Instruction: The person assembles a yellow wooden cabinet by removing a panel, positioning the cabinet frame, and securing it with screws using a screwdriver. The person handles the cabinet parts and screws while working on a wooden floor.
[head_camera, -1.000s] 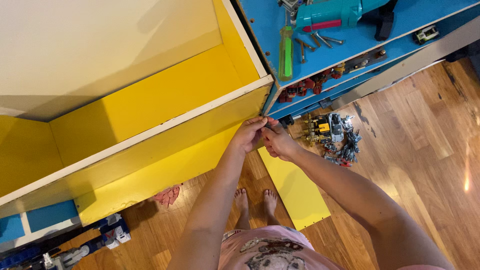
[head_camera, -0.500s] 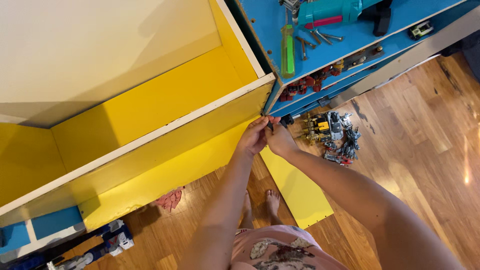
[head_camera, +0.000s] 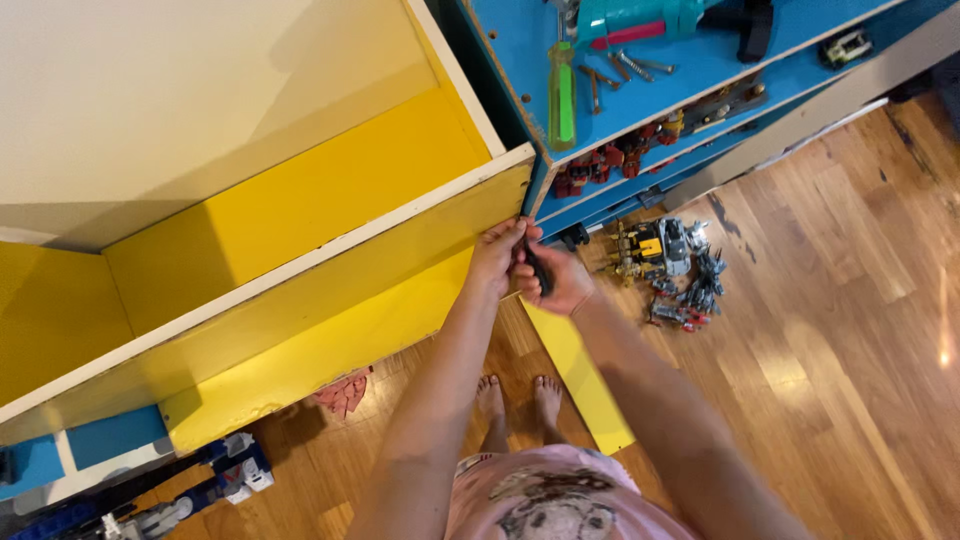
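A large yellow box-like cabinet with white edges (head_camera: 300, 300) fills the left. My left hand (head_camera: 497, 255) is pressed on the front panel's right corner, fingers curled against the edge. Just to its right, my right hand (head_camera: 562, 285) is closed around a short dark-handled tool (head_camera: 538, 268), whose tip points up at that corner. The tip itself is hidden behind my left fingers. The two hands touch each other.
A blue shelf unit (head_camera: 720, 70) at the top right carries a green-handled screwdriver (head_camera: 562, 95), loose screws (head_camera: 612, 72) and a teal power drill (head_camera: 640, 18). Toy robots (head_camera: 668, 265) lie on the wood floor. A yellow board (head_camera: 585, 385) lies by my bare feet (head_camera: 515, 400).
Both hands stay at the cabinet's corner. My right hand has dropped slightly below the left, and the dark tool handle now shows in it.
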